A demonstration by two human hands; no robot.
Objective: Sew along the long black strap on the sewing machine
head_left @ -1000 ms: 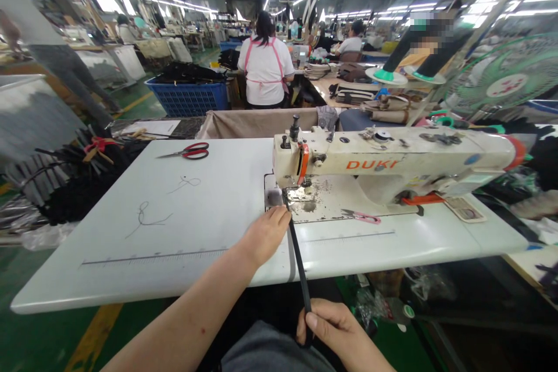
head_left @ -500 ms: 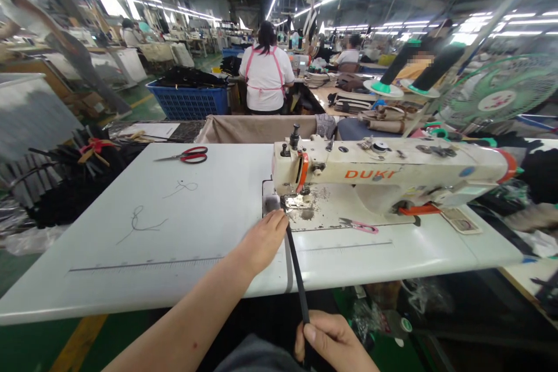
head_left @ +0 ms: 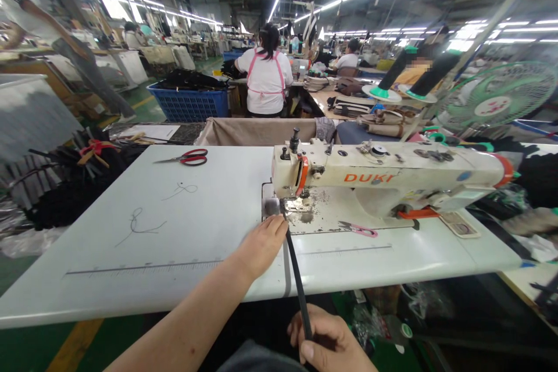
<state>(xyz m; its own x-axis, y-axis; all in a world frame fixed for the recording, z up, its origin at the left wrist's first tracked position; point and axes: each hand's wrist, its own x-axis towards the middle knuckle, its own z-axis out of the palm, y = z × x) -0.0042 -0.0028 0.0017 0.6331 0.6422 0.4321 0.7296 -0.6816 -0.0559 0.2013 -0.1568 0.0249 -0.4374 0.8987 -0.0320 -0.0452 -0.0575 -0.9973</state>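
A narrow black strap (head_left: 297,270) runs from beneath the needle area of the white sewing machine (head_left: 383,171) down over the table's front edge. My left hand (head_left: 267,242) rests on the table just in front of the presser foot, its fingers close together and pressing on the strap. Below the edge, my right hand (head_left: 326,337) grips the strap's lower stretch between thumb and fingers. To the right of the strap lie pink thread snips (head_left: 361,229) at the machine bed's edge.
Red-handled scissors (head_left: 192,157) and loose thread (head_left: 142,226) lie on the white tabletop (head_left: 104,296). Thread cones (head_left: 394,72) and a green fan (head_left: 497,102) stand behind the machine. A co-worker (head_left: 267,78) sits ahead, near a blue crate (head_left: 189,102). Black straps (head_left: 56,186) are bundled at left.
My right hand's fingers have shifted along the strap, the thumb now a little lower. My left hand stays at nearly the same place by the presser foot.
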